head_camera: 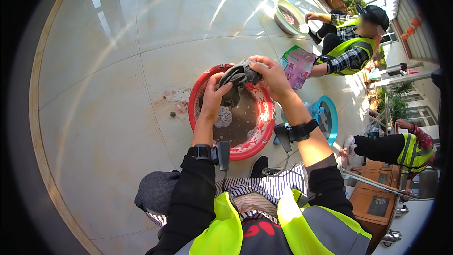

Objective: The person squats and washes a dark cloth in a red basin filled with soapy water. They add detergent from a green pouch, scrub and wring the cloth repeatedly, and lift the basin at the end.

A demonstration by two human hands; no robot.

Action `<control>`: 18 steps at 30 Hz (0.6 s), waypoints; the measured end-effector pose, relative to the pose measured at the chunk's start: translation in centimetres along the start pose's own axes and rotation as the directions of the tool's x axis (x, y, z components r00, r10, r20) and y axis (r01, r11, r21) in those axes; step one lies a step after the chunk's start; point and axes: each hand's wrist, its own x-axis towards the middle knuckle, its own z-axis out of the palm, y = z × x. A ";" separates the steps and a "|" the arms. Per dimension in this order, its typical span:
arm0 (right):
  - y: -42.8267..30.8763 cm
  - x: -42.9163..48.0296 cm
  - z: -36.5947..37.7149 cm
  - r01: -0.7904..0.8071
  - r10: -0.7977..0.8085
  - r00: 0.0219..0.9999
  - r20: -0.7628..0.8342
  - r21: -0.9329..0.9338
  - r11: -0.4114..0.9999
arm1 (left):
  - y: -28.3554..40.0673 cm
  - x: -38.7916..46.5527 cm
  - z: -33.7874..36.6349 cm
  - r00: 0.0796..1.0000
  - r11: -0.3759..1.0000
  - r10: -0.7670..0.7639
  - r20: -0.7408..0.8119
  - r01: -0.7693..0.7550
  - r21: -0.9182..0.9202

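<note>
Both of my hands grip a wet, crumpled dark grey cloth [234, 78] above the far side of a red plastic basin [247, 154]. My left hand [213, 94] pinches the cloth's left side between thumb and fingers. On its right end, my right hand [272, 78] holds a bunched part. Murky brown water [240, 120] stands in the basin, with white foam [223, 117] near my left wrist and more suds along the red wall. What the cloth is exactly cannot be told.
Right of the basin are a blue basin [334, 120] and a pink printed bag [299, 67]. A co-worker crouches beside a pale green-rimmed basin [300, 30]; another person stands farther right near a wooden cabinet [375, 198]. Dark dirt [172, 114] lies on the tiles at left.
</note>
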 end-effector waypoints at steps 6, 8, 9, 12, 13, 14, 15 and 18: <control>1.5 2.4 -0.1 0.036 -0.037 0.999 0.007 0.094 0.995 | 1.3 -1.0 -0.1 0.998 0.943 0.008 -0.069 -0.030 -0.333; 2.2 2.9 0.1 -0.003 0.009 0.999 -0.036 0.148 0.989 | 1.7 -1.2 -0.1 0.995 0.934 0.004 -0.101 -0.039 -0.354; 2.6 2.9 0.3 -0.017 0.026 0.999 -0.043 0.187 0.982 | 1.9 -1.2 -0.2 0.994 0.933 -0.003 -0.112 -0.037 -0.357; 3.8 2.6 1.4 -0.109 0.098 0.994 0.049 0.415 0.903 | 2.1 -0.9 -0.6 0.994 0.904 0.003 -0.105 -0.048 -0.424; 4.2 2.4 1.7 -0.102 0.051 0.992 0.113 0.502 0.859 | 2.0 -0.8 -0.8 0.996 0.888 0.001 -0.092 -0.043 -0.457; 4.9 2.2 2.5 -0.112 0.039 0.988 0.147 0.534 0.838 | 1.8 -0.7 -0.9 0.996 0.888 -0.015 -0.085 -0.026 -0.459; 5.3 2.1 2.9 -0.141 0.043 0.980 0.194 0.525 0.839 | 1.6 -0.6 -1.0 0.997 0.887 -0.039 -0.071 0.002 -0.461; 7.4 2.0 4.8 -0.143 0.061 0.975 0.212 0.396 0.907 | 0.6 -0.3 -1.2 0.996 0.886 -0.090 -0.022 0.070 -0.458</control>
